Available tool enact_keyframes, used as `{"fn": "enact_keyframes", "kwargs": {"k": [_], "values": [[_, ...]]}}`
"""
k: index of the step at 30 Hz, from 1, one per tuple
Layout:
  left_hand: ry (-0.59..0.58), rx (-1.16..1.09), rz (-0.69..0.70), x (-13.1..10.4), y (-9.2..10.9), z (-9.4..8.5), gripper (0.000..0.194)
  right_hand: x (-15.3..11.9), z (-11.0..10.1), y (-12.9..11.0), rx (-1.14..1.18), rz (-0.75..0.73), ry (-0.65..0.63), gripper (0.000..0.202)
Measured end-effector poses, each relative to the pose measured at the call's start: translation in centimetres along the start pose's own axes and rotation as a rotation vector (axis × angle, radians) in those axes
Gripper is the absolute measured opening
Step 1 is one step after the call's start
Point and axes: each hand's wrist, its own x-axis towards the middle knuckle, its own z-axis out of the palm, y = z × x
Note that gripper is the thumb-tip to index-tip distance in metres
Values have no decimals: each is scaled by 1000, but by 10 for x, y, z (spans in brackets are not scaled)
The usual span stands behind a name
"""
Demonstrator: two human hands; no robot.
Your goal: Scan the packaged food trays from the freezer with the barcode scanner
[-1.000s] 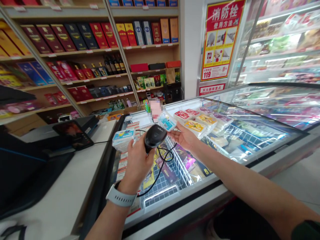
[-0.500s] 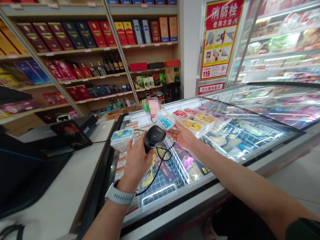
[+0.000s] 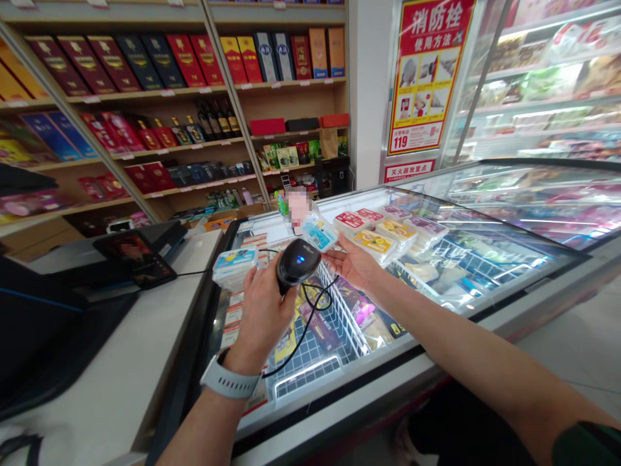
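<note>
My left hand is wrapped round a black barcode scanner, and a blue light glows on the scanner's top. Its black cable loops down over the freezer's glass. In my right hand is a clear plastic tub with a blue label, gripped at its near edge just past the scanner's head. Left of the scanner stand stacked blue-labelled tubs. To the right, tubs with red labels, yellow labels and purple labels sit in rows on the glass.
A chest freezer with wire baskets of packets under its glass lies before me. On the left, a counter carries a tablet-like screen. Shelves of boxes line the back wall, beside a red poster.
A blue light has come on at the top of the barcode scanner. Both hands and the tub stay nearly in place; the view has shifted slightly.
</note>
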Motion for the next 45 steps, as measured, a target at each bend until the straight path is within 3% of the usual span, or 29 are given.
{"fn": "enact_keyframes", "kwargs": {"k": [17, 23, 27, 30, 34, 37, 40, 45], "values": [[26, 21, 1, -2, -2, 5, 56, 1, 0, 2, 46, -34, -32, 22], [42, 2, 6, -2, -2, 5, 53, -2, 3, 3, -7, -222, -141, 23], [50, 7, 11, -2, -2, 6, 54, -6, 3, -5, -162, -446, -202, 34], [50, 4, 12, -2, -2, 6, 56, -8, -2, -20, -417, -704, -103, 38], [53, -10, 16, -3, -2, 6, 55, -4, -24, -51, -790, -1028, 233, 38], [47, -13, 15, -3, -2, 6, 55, 6, -48, -81, -1080, -1149, 473, 40], [43, -9, 19, -3, -1, 6, 55, 17, -67, -107, -1392, -1119, 612, 37], [38, 1, 38, -3, -1, 8, 54, 36, -80, -124, -1720, -939, 626, 36]]}}
